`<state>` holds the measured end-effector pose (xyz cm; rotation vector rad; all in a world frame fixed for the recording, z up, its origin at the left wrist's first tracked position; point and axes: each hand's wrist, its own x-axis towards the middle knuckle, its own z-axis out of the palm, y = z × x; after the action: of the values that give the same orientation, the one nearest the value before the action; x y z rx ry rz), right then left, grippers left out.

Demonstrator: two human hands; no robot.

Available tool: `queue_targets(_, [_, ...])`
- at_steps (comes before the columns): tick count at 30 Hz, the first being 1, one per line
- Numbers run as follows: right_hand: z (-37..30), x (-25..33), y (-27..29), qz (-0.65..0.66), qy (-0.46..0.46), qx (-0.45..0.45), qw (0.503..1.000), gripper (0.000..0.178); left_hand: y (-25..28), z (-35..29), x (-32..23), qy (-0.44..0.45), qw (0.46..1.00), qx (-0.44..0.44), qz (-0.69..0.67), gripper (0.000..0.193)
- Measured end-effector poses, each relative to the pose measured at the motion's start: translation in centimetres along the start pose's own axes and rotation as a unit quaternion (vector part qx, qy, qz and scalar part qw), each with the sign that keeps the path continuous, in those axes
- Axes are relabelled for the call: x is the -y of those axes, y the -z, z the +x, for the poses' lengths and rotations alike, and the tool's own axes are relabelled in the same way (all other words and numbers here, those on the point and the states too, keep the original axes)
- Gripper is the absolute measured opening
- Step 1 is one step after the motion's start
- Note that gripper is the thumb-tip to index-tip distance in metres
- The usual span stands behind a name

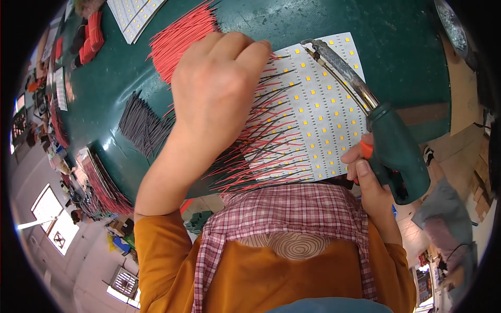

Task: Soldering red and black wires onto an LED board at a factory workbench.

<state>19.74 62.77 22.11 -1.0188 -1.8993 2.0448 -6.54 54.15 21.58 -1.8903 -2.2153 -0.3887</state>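
Observation:
A white sheet of LED boards (326, 122) with rows of yellow chips lies on the green table, angled toward my body. Many red and black wires (276, 122) run off its left side. My left hand (214, 86) is closed above those wires, fingertips pinched by the sheet's upper left edge. A short red wire end pokes out from the fingertips; the rest is hidden by the hand. My right hand (373, 180) grips a green soldering gun (397, 148) with an orange trigger. Its tip is over the sheet's top edge, slightly right of my left fingers.
Bundles of red wires (182, 39) and black wires (143, 125) lie left of the sheet. More LED sheets (133, 18) rest at the far left. A metal dish (451, 26) stands at the far right. A person in grey (446, 219) is behind at the right.

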Motion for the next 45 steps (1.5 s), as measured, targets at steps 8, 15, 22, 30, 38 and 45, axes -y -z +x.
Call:
queue_targets(8, [0.4,-0.2,0.4,-0.106,0.051,0.035,0.992,0.035,-3.1,-0.6,-1.1,0.017,0.994,-0.104,-0.036,0.017])
queue_targets(15, [0.5,0.5,0.3,-0.095,0.042,0.032,0.994,0.024,-3.5,-0.9,-1.7,0.029,0.994,-0.095,-0.036,0.018])
queue_targets(22, [0.5,0.7,0.0,-0.059,0.017,0.004,0.998,0.022,-3.1,-0.5,-2.0,0.028,0.996,-0.083,-0.027,0.017])
queue_targets(30, [0.2,0.5,0.0,-0.073,0.021,0.006,0.997,0.021,-2.2,0.0,-1.9,0.056,0.997,-0.030,-0.042,0.015])
queue_targets(38, [0.3,0.0,0.6,-0.134,0.003,0.044,0.990,0.022,-2.4,0.4,-2.2,0.031,0.999,-0.020,0.003,0.008])
queue_targets(45, [-0.1,-0.1,-0.1,-0.039,-0.009,-0.020,0.999,0.029,-2.7,0.1,-2.2,0.029,0.999,-0.033,0.002,0.004])
